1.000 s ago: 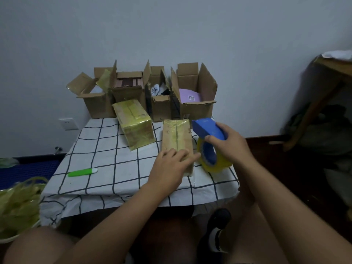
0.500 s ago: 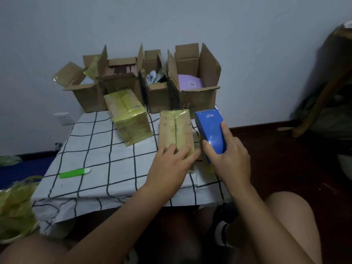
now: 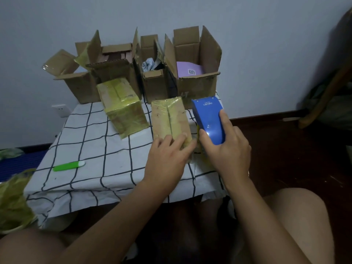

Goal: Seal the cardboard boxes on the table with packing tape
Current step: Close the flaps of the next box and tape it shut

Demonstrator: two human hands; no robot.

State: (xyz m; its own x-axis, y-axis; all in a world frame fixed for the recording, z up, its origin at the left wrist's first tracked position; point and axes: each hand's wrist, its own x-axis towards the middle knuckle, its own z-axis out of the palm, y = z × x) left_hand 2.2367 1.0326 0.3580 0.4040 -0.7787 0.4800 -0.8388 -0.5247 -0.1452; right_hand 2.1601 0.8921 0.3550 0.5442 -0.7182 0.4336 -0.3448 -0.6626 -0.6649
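- Left hand (image 3: pixel 167 157): fingers laid nearly straight over the near end of the narrow tape-wrapped cardboard box (image 3: pixel 171 119), pressing it to the table (image 3: pixel 91 149); no curl round it.
- Right hand (image 3: pixel 226 151): gripping the blue plastic tape dispenser (image 3: pixel 208 119) from above, index finger along its right edge, thumb on its left side. Yellowish tape roll shows just below the dispenser body.
- Key relation: narrow box lies directly ahead of the left hand, long axis running near-to-far, centre seam along that axis. Dispenser sits just beside the box's right face, parallel to it. Right hand is nearer the untaped side; judged next move is a pass along the long axis, left hand bracing.
- Materials: narrow box glossy under yellow-tinted film, slightly wrinkled at the far end. Second taped cardboard box (image 3: pixel 122 109), squatter, rests to the far left, tilted, same shiny wrap.
- Four open brown cardboard boxes (image 3: pixel 192 73) in a row along the far edge, flaps up, matte corrugated; not yet sealed. One holds a purple card, another cloth.
- Table cover: white cloth, black grid, creased. Green plastic utility knife (image 3: pixel 68 165) lies near left, well apart from both hands.
- Risk (judgement): slick film may let the box slide under light pressure.
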